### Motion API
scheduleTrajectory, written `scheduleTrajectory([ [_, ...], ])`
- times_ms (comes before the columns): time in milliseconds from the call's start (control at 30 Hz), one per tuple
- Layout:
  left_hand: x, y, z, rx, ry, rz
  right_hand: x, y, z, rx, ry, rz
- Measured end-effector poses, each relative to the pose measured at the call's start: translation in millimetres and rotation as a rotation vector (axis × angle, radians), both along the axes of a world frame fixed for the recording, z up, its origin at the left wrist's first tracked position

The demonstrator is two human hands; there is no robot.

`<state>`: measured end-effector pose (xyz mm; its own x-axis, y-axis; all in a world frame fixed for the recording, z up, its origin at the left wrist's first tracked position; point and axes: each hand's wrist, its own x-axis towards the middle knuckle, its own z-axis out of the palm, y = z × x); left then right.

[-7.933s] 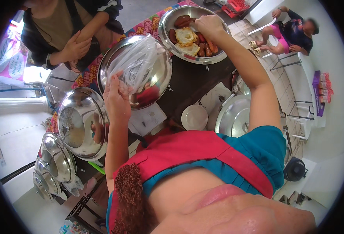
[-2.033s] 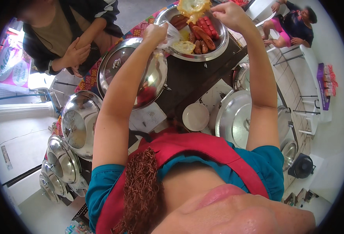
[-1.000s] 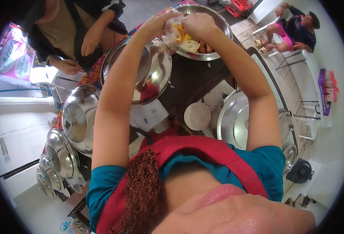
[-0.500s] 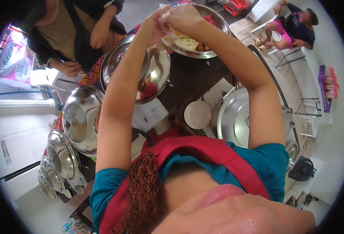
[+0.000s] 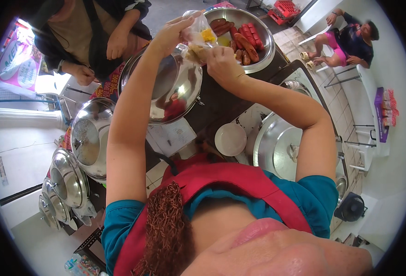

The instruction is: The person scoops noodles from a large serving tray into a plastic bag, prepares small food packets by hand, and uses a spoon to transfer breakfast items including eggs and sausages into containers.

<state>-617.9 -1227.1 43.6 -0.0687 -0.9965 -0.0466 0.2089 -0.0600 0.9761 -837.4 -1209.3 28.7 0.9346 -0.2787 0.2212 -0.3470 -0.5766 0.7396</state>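
Note:
At the top middle, my left hand [image 5: 171,36] grips the upper part of a clear plastic bag [image 5: 194,26]. A yellow piece of food [image 5: 207,35], apparently fried egg, shows through the plastic. My right hand [image 5: 225,66] is closed on the bag's lower side, fingers pinched; a pale brownish bulge lies beside its fingertips, too unclear to name. Both hands are over the left edge of a wide steel bowl [image 5: 266,56]. Red sausages [image 5: 251,37] and browner sausages [image 5: 222,26] lie in the bowl.
Shiny domed lids [image 5: 184,99] line the left side. Nearer me are a white bowl [image 5: 230,139] and a large steel pot lid [image 5: 274,154]. A person [image 5: 76,37] stands across at upper left; another person [image 5: 345,41] sits at upper right. A black fan [image 5: 351,207] stands lower right.
My hands have parted; the right has moved down and toward me. The fried egg seen in the bowl earlier no longer shows there, and yellow food now shows in the bag.

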Motion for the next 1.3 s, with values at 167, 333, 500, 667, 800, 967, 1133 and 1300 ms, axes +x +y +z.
scheduleTrajectory([
  [167, -15.4, 7.6, 5.6, 0.037, -0.029, 0.108, -12.3, -18.6, 13.2, 0.033, -0.064, -0.015],
  [333, -17.5, 2.6, -0.2, -0.01, -0.003, 0.138, -15.5, -22.1, 20.8, -0.183, 0.028, 0.293],
  [500, -23.7, 10.2, 6.6, 0.058, 0.0, 0.072, -22.8, -44.6, 58.3, -0.012, -0.057, 0.173],
  [667, -32.6, 20.1, 9.1, 0.116, -0.079, 0.056, -28.2, -49.9, 74.4, 0.063, -0.256, 0.109],
  [800, -35.4, 23.1, 14.6, 0.124, -0.017, 0.052, -38.8, -55.4, 78.7, 0.199, -0.366, 0.068],
  [967, -36.6, 22.8, 15.3, 0.1, 0.08, 0.039, -61.0, -76.5, 69.0, 1.019, -0.685, -0.228],
  [1133, -36.7, 15.0, 15.7, 0.088, 0.153, 0.006, -61.9, -82.0, 50.4, 0.988, -0.735, -0.142],
  [1300, -29.0, 11.8, 6.4, 0.051, 0.252, -0.062, -29.8, -73.5, 32.5, 0.374, -0.438, 0.071],
])
